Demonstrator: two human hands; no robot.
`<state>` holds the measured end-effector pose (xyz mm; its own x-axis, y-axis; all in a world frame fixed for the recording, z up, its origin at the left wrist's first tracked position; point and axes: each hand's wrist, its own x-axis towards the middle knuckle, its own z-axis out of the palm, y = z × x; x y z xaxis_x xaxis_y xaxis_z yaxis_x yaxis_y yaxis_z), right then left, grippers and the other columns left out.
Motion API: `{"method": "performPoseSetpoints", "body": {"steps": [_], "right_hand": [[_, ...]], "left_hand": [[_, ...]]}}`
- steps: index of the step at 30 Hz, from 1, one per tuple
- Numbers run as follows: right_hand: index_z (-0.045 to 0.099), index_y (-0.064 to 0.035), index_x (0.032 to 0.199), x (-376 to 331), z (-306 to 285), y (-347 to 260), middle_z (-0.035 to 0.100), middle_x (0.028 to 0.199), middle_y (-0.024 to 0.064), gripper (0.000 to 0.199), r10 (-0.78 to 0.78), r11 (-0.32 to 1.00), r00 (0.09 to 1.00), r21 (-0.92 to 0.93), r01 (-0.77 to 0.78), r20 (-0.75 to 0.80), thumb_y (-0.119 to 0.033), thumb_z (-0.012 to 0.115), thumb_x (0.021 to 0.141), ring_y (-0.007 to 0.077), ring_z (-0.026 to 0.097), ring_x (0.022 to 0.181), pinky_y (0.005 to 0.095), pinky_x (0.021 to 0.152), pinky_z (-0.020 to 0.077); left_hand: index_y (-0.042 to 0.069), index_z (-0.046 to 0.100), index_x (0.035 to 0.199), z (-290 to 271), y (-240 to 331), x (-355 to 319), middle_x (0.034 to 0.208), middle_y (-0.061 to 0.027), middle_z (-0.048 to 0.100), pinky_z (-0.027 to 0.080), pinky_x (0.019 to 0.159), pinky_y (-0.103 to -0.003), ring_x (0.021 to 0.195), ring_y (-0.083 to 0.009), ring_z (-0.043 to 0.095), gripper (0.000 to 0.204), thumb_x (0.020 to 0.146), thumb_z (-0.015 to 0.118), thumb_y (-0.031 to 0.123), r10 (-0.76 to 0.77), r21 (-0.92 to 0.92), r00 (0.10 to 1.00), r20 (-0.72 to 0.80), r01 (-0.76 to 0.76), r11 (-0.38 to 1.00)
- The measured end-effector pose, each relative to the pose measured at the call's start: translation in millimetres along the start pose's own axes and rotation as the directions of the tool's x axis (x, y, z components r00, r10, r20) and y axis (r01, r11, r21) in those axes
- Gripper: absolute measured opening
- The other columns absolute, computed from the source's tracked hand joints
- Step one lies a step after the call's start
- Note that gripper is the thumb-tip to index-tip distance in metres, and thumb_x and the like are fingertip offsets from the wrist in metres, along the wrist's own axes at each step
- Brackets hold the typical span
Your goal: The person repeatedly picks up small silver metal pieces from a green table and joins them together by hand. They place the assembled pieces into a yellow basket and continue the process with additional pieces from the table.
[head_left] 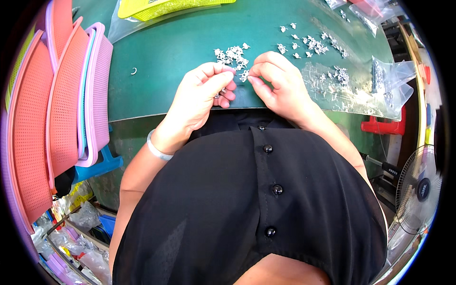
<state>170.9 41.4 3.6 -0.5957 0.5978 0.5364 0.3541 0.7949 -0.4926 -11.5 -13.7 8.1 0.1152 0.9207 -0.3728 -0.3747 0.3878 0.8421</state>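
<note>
My left hand is closed at the near edge of the green tabletop, its fingers curled round several small silvery metal pieces. Facing it, my right hand pinches a small silvery metal piece between thumb and forefinger. The two hands are close together but apart. Just beyond them lies a loose heap of similar silvery pieces. Their exact kind is too small to make out. The fingers partly hide what the left hand holds.
More silvery pieces lie scattered to the right, with another cluster near clear plastic bags. A yellow basket stands at the far side. Pink, orange and purple perforated baskets are stacked at left. A fan stands at right.
</note>
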Motion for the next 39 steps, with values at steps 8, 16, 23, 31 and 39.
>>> {"method": "performPoseSetpoints", "body": {"steps": [8,16,23,31,39], "right_hand": [[0.055,-0.0030,0.076,-0.1,-4.2,-4.0,0.055,0.081,0.0084,0.009,-0.009,0.998,1.000,0.058,0.009,-0.004,-0.006,0.063,0.073,0.0257,0.056,0.077,0.0332,0.065,0.0467],[0.053,-0.0020,0.077,-0.2,-5.4,-5.4,0.054,0.079,0.0099,0.008,-0.021,0.995,1.000,0.100,0.022,-0.004,-0.005,0.060,0.075,0.0272,0.054,0.074,0.0335,0.064,0.0455],[0.051,0.0007,0.078,-3.9,-4.5,-3.4,0.048,0.074,0.0091,0.009,0.210,0.873,0.970,0.424,-0.242,0.122,-0.006,0.055,0.083,0.0196,0.050,0.068,0.0293,0.061,0.0415],[0.051,0.0014,0.077,-3.7,-3.7,-1.6,0.049,0.075,0.0073,0.012,0.254,0.820,0.958,0.495,-0.286,0.132,-0.007,0.056,0.083,0.0154,0.049,0.067,0.0263,0.061,0.0410],[0.056,0.0014,0.081,-4.1,-9.3,4.4,0.053,0.078,0.0067,0.007,0.296,0.891,0.948,0.323,-0.319,0.120,-0.005,0.056,0.083,0.0152,0.052,0.073,0.0257,0.065,0.0418]], "left_hand": [[0.004,0.059,0.091,5.6,-2.4,1.7,0.073,-0.0015,0.058,0.043,0.052,-0.019,0.061,-0.0074,0.054,0.011,0.087,0.056,0.014,0.001,0.018,0.999,0.034,-0.001,1.000],[0.004,0.060,0.093,8.8,-2.7,-1.4,0.074,-0.0018,0.058,0.043,0.053,-0.019,0.061,-0.0074,0.055,0.010,0.088,0.054,0.011,0.017,-0.007,0.999,0.049,-0.017,1.000],[0.003,0.060,0.091,10.0,-4.0,-3.2,0.074,-0.0029,0.058,0.043,0.052,-0.019,0.061,-0.0084,0.055,0.012,0.088,0.055,0.013,0.041,-0.044,0.997,0.068,-0.038,0.998],[0.003,0.059,0.089,10.3,-4.5,0.5,0.073,-0.0037,0.059,0.043,0.052,-0.020,0.061,-0.0092,0.055,0.012,0.087,0.057,0.015,0.031,-0.078,0.996,0.090,-0.024,0.997],[0.004,0.058,0.087,8.1,-5.2,1.2,0.075,-0.0045,0.059,0.045,0.054,-0.021,0.063,-0.0102,0.056,0.010,0.088,0.056,0.014,0.010,-0.096,0.998,0.068,-0.003,0.995]]}}
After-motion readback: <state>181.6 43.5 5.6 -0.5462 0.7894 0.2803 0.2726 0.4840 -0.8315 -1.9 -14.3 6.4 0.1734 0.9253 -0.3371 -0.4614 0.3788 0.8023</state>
